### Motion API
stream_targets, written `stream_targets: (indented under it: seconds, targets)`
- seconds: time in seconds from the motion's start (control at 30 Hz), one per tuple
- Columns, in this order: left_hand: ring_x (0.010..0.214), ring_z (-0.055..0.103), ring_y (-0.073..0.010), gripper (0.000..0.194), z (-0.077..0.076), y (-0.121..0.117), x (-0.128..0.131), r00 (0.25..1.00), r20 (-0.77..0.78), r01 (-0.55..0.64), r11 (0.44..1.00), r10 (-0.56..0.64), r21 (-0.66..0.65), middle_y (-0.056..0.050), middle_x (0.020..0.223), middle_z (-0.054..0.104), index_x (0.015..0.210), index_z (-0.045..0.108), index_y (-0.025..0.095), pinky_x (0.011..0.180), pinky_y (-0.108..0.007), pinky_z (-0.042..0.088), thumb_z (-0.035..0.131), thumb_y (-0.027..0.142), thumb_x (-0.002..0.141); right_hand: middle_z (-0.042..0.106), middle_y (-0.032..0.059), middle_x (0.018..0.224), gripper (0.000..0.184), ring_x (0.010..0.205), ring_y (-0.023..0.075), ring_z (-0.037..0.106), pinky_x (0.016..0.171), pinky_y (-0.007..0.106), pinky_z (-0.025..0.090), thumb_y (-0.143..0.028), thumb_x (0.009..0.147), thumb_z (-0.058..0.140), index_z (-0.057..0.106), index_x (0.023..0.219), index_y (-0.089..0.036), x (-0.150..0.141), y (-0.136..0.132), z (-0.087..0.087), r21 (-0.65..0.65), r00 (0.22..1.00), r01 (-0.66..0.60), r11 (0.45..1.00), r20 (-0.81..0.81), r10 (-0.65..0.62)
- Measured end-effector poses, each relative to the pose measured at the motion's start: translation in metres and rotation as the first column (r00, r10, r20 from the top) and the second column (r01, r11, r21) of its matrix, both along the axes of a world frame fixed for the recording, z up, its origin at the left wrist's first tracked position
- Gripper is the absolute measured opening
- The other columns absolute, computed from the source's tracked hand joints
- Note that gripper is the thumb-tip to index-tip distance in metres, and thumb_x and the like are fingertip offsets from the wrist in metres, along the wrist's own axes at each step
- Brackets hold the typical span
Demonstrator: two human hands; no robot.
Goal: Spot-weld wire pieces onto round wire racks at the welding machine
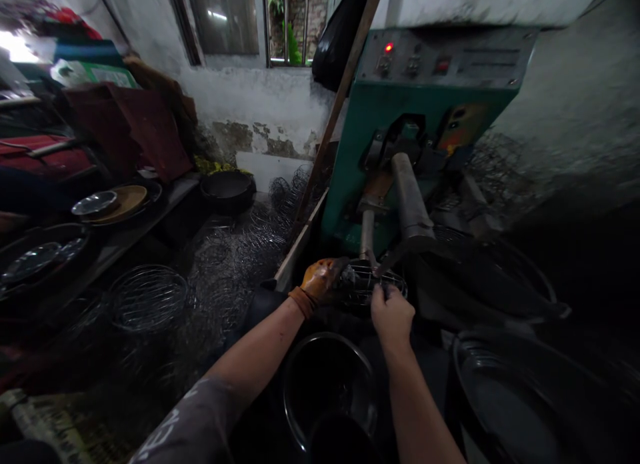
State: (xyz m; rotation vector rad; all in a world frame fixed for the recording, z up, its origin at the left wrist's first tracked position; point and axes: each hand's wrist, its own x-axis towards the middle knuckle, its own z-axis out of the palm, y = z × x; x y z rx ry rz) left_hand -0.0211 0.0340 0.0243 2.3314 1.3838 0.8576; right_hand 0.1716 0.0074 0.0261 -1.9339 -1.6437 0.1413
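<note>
A round wire rack (361, 292) made of thin metal bars is held at the lower arms of a green spot-welding machine (345, 191). My left hand (323, 279), in an orange work glove with a dark palm, is closed on the rack's left side. At its near right edge my bare right hand (391, 311) pinches the wire with thumb and fingers. The machine's electrode tip (376, 269) comes down close to the rack between my hands; whether it touches the wire I cannot tell. Below my hands stands a dark round basin (370, 371) with a shiny rim.
Heaped wire racks (220, 284) cover the floor at left, with one round rack (147, 297) in front. A plank (340, 97) leans beside the machine. A large dark pan (515, 404) sits at lower right. Bowls and a tan plate (125, 203) rest on a bench.
</note>
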Motion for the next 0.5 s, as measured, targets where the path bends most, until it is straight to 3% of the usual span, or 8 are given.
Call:
stream_targets:
  seconds: [0.33,0.5]
  targets:
    - [0.126,0.062,-0.0339,0.081,0.0,0.0,0.007,0.999,-0.033,0.005,0.998,-0.003,0.056,-0.016,0.137,0.064,0.146,0.052,0.013,0.108,-0.047,0.051,0.073,0.046,0.075,0.068,0.0114,0.075,0.028,0.064,0.0202,0.054,0.063,0.029,0.032,-0.026,0.093,0.049,0.073,0.092,-0.011,0.006,0.004,-0.002,-0.016,0.999,0.036,0.999,0.005,-0.036]
    - [0.126,0.063,-0.0316,0.082,-0.005,-0.005,0.012,0.997,0.002,-0.08,0.995,0.08,0.061,-0.014,0.137,0.065,0.148,0.05,0.014,0.109,-0.045,0.051,0.072,0.052,0.079,0.068,0.0115,0.073,0.03,0.064,0.0208,0.055,0.064,0.03,0.033,-0.025,0.094,0.047,0.073,0.091,-0.011,0.004,0.002,0.003,-0.072,0.998,0.052,0.996,-0.024,-0.054]
